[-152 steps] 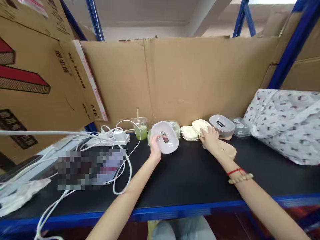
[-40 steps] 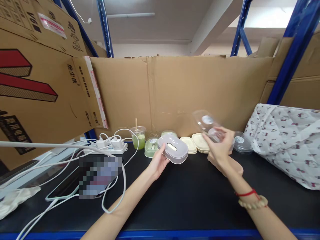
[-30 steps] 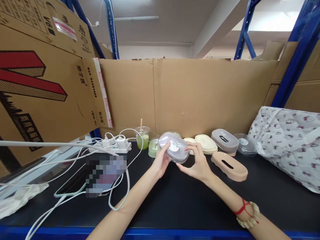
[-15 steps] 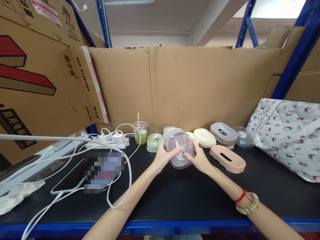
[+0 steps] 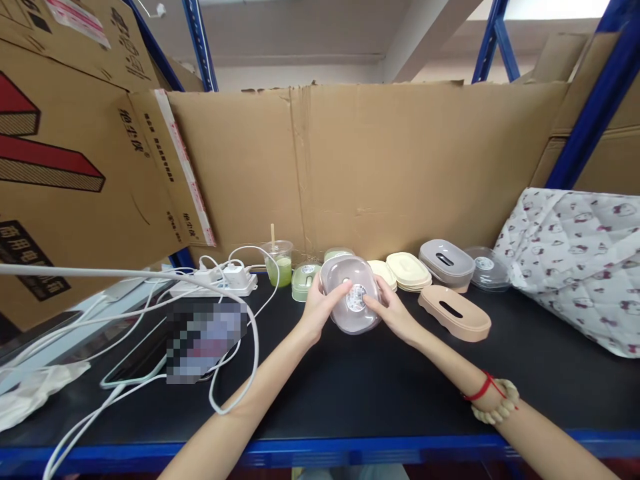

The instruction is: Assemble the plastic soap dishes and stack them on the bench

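A greyish, see-through container (image 5: 353, 317) with a round printed sticker is held up above the black table, tilted toward me. My left hand (image 5: 321, 308) grips its left side, thumb on the top face. On the right side my right hand (image 5: 396, 312) holds it the same way, thumb tip at the sticker. Behind it stand a green container (image 5: 304, 283) and pale yellow lids (image 5: 409, 270). To the right are a grey oval piece with a slot (image 5: 447, 260), a beige slotted piece (image 5: 456, 313) and clear lids (image 5: 487, 270).
A cup of green drink (image 5: 280, 267) and a white power strip (image 5: 225, 288) stand at the back left. White cables loop over the left side and my left forearm, near a phone (image 5: 137, 353). A patterned quilted bag (image 5: 585, 267) lies at right; cardboard (image 5: 390, 167) walls the back.
The held container has shifted slightly left in view with both hands. My left thumb has moved off the sticker toward its upper left edge. The whole view has shifted slightly.
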{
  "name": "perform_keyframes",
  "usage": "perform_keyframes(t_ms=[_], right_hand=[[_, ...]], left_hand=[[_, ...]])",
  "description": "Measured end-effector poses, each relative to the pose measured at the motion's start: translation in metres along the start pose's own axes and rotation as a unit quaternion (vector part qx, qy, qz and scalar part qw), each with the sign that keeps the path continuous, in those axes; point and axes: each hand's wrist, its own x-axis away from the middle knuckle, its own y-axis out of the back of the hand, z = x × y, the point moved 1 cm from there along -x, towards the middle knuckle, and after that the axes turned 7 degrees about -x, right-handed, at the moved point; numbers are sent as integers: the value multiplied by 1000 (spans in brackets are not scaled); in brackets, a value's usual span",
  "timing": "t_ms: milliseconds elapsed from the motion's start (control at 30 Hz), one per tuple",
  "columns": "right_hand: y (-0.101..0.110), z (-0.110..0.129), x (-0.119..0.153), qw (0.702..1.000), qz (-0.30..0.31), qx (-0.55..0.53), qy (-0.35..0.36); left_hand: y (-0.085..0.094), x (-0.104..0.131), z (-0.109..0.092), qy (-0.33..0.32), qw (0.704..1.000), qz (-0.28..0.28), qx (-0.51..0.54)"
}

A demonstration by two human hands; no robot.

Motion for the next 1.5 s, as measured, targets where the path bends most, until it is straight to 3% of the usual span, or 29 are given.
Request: perform_keyframes(t_ms=[100,200,433,500,633,700,800,933,1033,1200,1500], right_hand=[[-1,3,3,998,23,22,-46],[-3,5,4,999,21,15,-33],[-5,7,0,997,-63,-14,48],[-2,6,0,997,-59,3,51],[4,4,-1,994,-65,45,74],[5,2,-1,992,-62,64,88],[5,1,-1,991,-51,81,96],[4,1,0,990,-37,94,96],[5,2,0,989,-28,106,97],[6,1,-1,987,-20,120,103],[6,4,0,986,-19,121,111]], left_hand=[[1,-3,2,-1,1000,-18,-1],[3,-6,5,8,1000,-11,9],[-2,2,5,39,987,155,-36],[0,1,2,17,992,122,-20],[14,-12,-8,-21,999,-28,-23],[24,-19,-12,-7,996,-91,-24],[35,-26,-13,65,987,-148,-16],[41,-29,-11,173,976,-128,22],[42,-31,-10,201,973,-106,42],[47,-36,-7,237,962,-131,16],[47,-34,2,203,961,-181,-41]])
